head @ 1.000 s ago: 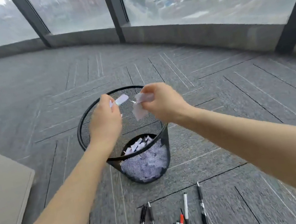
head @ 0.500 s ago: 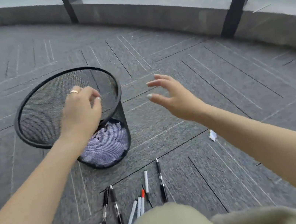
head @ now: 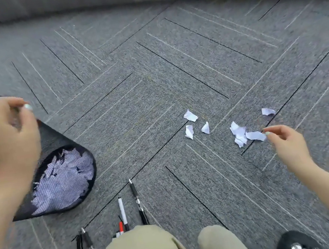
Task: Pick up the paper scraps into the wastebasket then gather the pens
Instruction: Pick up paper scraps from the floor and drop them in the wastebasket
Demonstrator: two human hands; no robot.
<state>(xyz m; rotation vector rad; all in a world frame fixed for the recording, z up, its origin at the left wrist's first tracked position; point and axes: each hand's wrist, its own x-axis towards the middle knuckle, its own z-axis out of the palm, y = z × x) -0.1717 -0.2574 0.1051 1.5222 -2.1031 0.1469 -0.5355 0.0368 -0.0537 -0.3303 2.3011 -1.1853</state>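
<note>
The scraps lie on the floor, the nearest touching the right hand's fingers, which are loosely spread and hold nothing yet. Light, crumpled and limp, they should pinch up easily by a raised edge. The left hand is curled by the basket rim, its hold blurred. The pens lie toward the knees.

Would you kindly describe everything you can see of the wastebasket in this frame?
The wastebasket is a black wire-mesh bin at the left edge of the view, partly cut off by the frame. It stands on the grey carpet and looks tilted, its round base toward the pens. White paper scraps show through the mesh near the bottom. The left hand is at its rim and covers much of it; whether the fingers grip the rim is blurred.
</note>
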